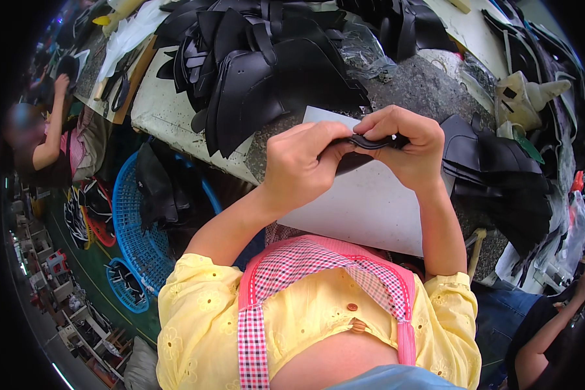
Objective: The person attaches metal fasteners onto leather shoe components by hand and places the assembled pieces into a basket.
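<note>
Both hands are raised over a pale board (364,208) and pinch one black leather-like piece (370,142) between thumbs and fingers. My left hand (300,159) grips its left end, and my right hand (406,146) grips its right end. The strip's edge looks bent or folded between the thumbs; much of the piece is hidden by my fingers. Beyond my left hand lies a big heap of cut black leather-like pieces (253,78). Close by my right hand is a smaller stack of similar black pieces (494,156).
A cream pot with a nozzle (520,97) stands at the right. Clear plastic wrap (364,49) lies at the back. A blue basket (127,208) with dark pieces stands left, below the table. One person (45,143) sits at far left, another person's arm (546,338) shows lower right.
</note>
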Action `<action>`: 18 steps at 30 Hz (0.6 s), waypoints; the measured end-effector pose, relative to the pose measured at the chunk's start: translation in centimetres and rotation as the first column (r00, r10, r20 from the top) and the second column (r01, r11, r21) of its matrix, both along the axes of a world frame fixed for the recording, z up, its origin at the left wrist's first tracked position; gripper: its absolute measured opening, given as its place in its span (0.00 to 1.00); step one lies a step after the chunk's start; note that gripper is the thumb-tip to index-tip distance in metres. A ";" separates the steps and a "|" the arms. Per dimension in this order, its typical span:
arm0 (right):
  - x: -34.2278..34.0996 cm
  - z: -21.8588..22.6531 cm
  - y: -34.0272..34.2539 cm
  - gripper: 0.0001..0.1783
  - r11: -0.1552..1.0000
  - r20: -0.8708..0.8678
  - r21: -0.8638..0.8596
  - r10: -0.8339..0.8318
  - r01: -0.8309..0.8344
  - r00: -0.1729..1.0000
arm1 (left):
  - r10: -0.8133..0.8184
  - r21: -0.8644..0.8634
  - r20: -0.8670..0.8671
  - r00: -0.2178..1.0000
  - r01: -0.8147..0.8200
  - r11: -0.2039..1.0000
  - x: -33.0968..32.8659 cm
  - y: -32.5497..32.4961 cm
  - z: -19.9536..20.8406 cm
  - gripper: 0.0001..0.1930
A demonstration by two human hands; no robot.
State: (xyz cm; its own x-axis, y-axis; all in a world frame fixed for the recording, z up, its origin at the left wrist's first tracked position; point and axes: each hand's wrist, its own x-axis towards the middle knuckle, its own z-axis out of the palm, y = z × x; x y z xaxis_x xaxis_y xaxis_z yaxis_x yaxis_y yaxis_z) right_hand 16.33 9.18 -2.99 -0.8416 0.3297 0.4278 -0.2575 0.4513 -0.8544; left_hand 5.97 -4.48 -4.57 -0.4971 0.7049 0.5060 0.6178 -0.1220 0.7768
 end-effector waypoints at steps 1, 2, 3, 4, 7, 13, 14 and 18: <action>0.1 0.0 -0.3 0.13 0.999 0.008 -0.017 -0.029 0.029 1.000 | -0.012 0.078 -0.112 0.994 0.020 0.997 -0.2 -0.1 -0.3 0.12; 0.2 0.0 -0.4 0.13 0.998 0.016 -0.032 -0.059 0.059 0.998 | -0.014 0.156 -0.223 0.975 0.050 0.987 -0.2 0.0 -0.6 0.12; 0.3 -0.2 -0.5 0.13 0.998 0.018 -0.030 -0.060 0.060 0.998 | -0.002 0.217 -0.226 0.974 0.053 0.975 -0.1 0.2 -0.8 0.13; 0.3 -0.5 -0.6 0.13 0.995 -0.049 -0.029 -0.095 0.094 0.994 | -0.003 0.219 -0.224 0.974 0.054 0.974 0.0 0.4 -0.9 0.13; 0.2 -0.8 -1.0 0.12 0.990 -0.165 -0.075 -0.130 0.119 0.978 | 0.025 0.326 -0.243 0.970 0.058 0.944 0.5 1.0 -1.4 0.14; 0.8 -1.0 -1.7 0.13 0.949 -0.149 -0.298 -0.152 0.102 0.977 | -0.113 0.403 0.107 0.988 0.061 0.913 1.0 1.7 -2.2 0.12; 0.9 -1.0 -1.9 0.13 0.922 -0.137 -0.375 -0.158 0.096 0.978 | -0.090 0.429 0.010 0.996 0.077 0.900 0.9 1.8 -1.7 0.11; 1.4 -0.8 -1.9 0.13 0.837 -0.172 -0.547 -0.098 -0.012 0.980 | -0.075 0.474 -0.164 0.984 0.145 0.869 0.5 2.2 -1.6 0.11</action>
